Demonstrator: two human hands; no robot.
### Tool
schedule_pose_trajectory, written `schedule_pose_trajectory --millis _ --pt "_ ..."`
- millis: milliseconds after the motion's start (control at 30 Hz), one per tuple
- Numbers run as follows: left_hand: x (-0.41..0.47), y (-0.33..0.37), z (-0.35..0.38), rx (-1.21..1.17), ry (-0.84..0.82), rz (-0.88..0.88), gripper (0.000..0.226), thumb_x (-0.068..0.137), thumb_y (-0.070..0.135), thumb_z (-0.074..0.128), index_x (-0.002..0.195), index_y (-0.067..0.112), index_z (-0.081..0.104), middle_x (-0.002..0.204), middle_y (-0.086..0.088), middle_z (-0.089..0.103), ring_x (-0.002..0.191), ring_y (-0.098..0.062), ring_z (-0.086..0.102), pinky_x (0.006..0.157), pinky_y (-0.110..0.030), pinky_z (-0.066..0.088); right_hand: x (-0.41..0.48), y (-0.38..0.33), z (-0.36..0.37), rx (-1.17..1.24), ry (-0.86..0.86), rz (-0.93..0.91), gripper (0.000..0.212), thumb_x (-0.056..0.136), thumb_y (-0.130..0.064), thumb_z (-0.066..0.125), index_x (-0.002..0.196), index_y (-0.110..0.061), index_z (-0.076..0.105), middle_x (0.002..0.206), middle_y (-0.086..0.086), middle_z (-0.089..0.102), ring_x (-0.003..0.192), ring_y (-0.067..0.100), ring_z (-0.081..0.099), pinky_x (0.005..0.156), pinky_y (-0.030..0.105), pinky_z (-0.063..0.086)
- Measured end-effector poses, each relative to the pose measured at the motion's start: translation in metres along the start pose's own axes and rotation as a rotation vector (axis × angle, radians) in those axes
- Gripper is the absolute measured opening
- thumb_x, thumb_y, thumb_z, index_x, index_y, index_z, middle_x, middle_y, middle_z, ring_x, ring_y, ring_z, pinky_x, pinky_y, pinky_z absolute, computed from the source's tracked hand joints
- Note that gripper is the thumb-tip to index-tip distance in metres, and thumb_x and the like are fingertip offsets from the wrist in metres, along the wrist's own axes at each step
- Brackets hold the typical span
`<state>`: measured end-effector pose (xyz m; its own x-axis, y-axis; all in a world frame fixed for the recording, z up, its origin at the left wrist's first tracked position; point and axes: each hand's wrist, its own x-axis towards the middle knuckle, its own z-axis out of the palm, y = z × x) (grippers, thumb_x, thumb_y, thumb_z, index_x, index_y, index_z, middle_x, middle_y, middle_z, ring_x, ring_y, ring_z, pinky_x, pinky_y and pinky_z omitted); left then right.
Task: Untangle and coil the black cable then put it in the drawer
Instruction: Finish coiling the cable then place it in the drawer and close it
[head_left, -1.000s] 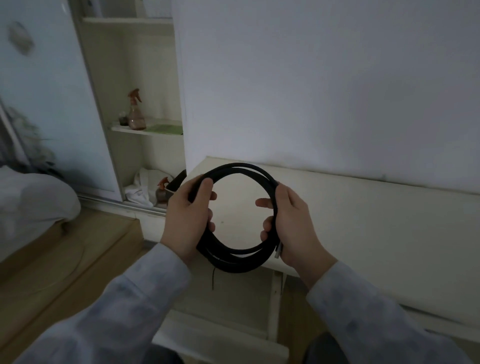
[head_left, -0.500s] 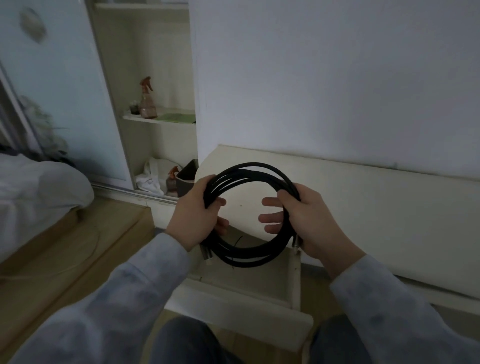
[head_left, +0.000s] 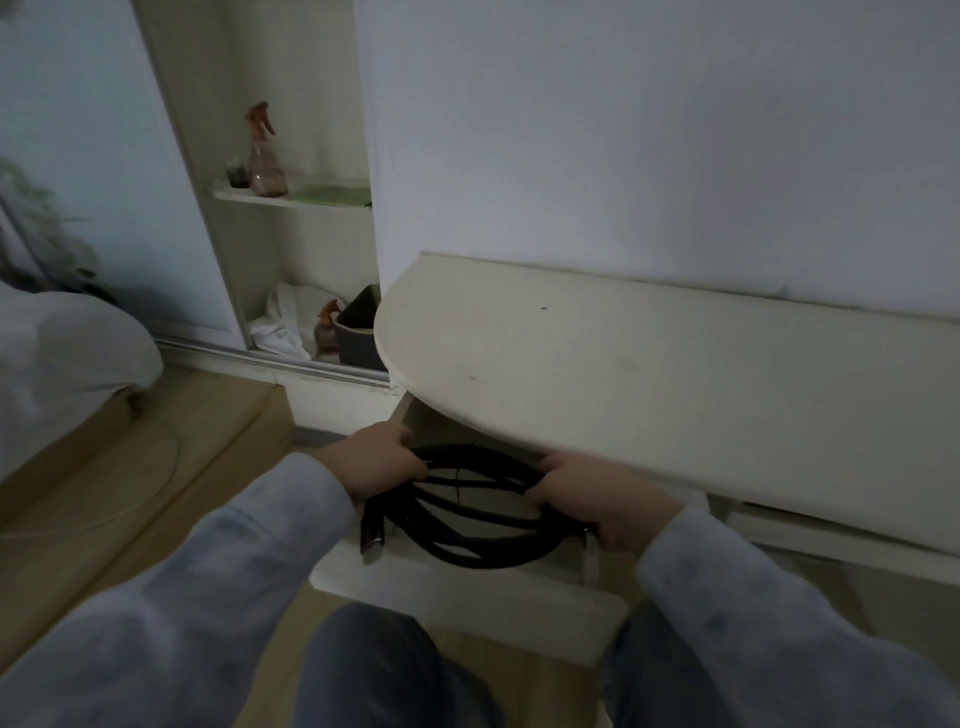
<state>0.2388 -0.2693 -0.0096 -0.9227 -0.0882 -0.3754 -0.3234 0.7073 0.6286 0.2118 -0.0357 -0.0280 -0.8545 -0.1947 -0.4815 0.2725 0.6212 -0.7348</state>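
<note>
We hold the coiled black cable (head_left: 470, 512) in the open drawer (head_left: 467, 597), below the rounded edge of the cream desktop (head_left: 649, 374). The left hand (head_left: 376, 465) has its fingers curled closed around the coil's left side; the right hand (head_left: 605, 501) is closed on the right side. The coil lies nearly flat, its long axis running left to right between the hands — a flattened oval, not a circle. One metal-tipped connector (head_left: 373, 538) hangs loose from the left side, pointing down toward the drawer front. We judge the cable light, flexible and somewhat springy: the loops look ready to splay once released, so opposite sides, gathering all turns together, are the sound places to grip.
</note>
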Motion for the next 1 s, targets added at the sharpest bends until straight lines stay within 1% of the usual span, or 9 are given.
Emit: schedule_pose_trajectory --millis 67,167,333,467,533,600,700,867,1000 --pt "0.014 0.002 -0.002 0.038 -0.059 -0.017 0.048 0.079 0.037 0.069 0.117 0.009 0.07 0.121 -0.011 0.07 0.108 -0.026 0.066 0.101 -0.042 0.051 0.011 -0.001 0.008 0.008 -0.015 0.051 0.021 0.091 -0.003 0.063 0.11 0.005 0.067 0.093 0.021 0.063 0.078 0.034 0.065 0.072 0.048 0.058" --pt "0.043 0.001 0.005 0.134 -0.076 -0.052 0.055 0.085 0.047 0.063 0.128 0.012 0.061 0.129 -0.005 0.061 0.118 -0.026 0.06 0.102 -0.034 0.047 0.025 -0.003 0.02 -0.051 -0.002 0.071 0.014 0.093 -0.011 0.065 0.106 -0.005 0.062 0.097 0.015 0.062 0.083 0.029 0.062 0.065 0.033 0.052" --pt "0.081 0.004 0.038 0.245 0.073 0.026 0.04 0.094 0.03 0.055 0.126 0.006 0.053 0.129 -0.018 0.059 0.116 -0.032 0.058 0.083 -0.029 0.042 0.052 -0.002 0.029 -0.213 0.071 0.032 0.032 0.099 -0.012 0.056 0.125 0.006 0.062 0.103 0.014 0.055 0.093 0.025 0.052 0.076 0.029 0.042" --pt "0.1 0.001 0.054 0.254 0.102 0.076 0.041 0.093 0.022 0.056 0.128 0.001 0.052 0.13 -0.025 0.055 0.116 -0.037 0.056 0.087 -0.032 0.045 0.064 0.0 0.033 -0.385 0.102 0.009 0.015 0.098 -0.014 0.056 0.093 -0.001 0.061 0.093 0.015 0.059 0.093 0.029 0.059 0.073 0.027 0.04" --pt "0.106 -0.001 0.057 0.248 0.131 0.105 0.043 0.092 0.019 0.056 0.131 0.002 0.051 0.131 -0.025 0.054 0.117 -0.037 0.056 0.091 -0.034 0.045 0.069 -0.001 0.035 -0.467 0.103 0.01 0.019 0.1 -0.015 0.053 0.088 -0.003 0.06 0.105 0.02 0.066 0.106 0.034 0.064 0.076 0.026 0.039" --pt "0.112 -0.003 0.056 0.256 0.126 0.103 0.042 0.092 0.017 0.055 0.131 0.001 0.052 0.13 -0.026 0.055 0.117 -0.038 0.056 0.092 -0.035 0.046 0.074 -0.002 0.036 -0.513 0.094 0.012 0.02 0.101 -0.016 0.052 0.103 0.0 0.064 0.125 0.023 0.065 0.118 0.035 0.062 0.083 0.028 0.043" --pt "0.121 -0.005 0.057 0.294 0.089 0.06 0.037 0.094 0.013 0.051 0.129 -0.001 0.055 0.13 -0.026 0.058 0.118 -0.04 0.057 0.094 -0.036 0.046 0.079 -0.002 0.038 -0.548 0.078 0.009 0.033 0.103 -0.019 0.049 0.127 0.002 0.058 0.135 0.023 0.06 0.124 0.036 0.059 0.098 0.031 0.046" --pt "0.131 0.002 0.056 0.255 0.035 0.014 0.031 0.097 0.005 0.047 0.124 -0.005 0.059 0.13 -0.027 0.061 0.12 -0.039 0.058 0.096 -0.036 0.045 0.082 0.003 0.036 -0.557 0.035 0.001 0.035 0.101 -0.019 0.051 0.127 0.001 0.06 0.126 0.022 0.064 0.122 0.039 0.061 0.099 0.039 0.049" --pt "0.127 0.0 0.054 0.27 -0.038 -0.044 0.056 0.098 0.019 0.049 0.149 0.003 0.034 0.146 -0.022 0.05 0.13 -0.037 0.053 0.104 -0.036 0.044 0.067 -0.003 0.037 -0.568 0.003 -0.04 0.044 0.101 -0.023 0.054 0.137 0.002 0.053 0.134 0.024 0.062 0.123 0.04 0.06 0.099 0.041 0.049"
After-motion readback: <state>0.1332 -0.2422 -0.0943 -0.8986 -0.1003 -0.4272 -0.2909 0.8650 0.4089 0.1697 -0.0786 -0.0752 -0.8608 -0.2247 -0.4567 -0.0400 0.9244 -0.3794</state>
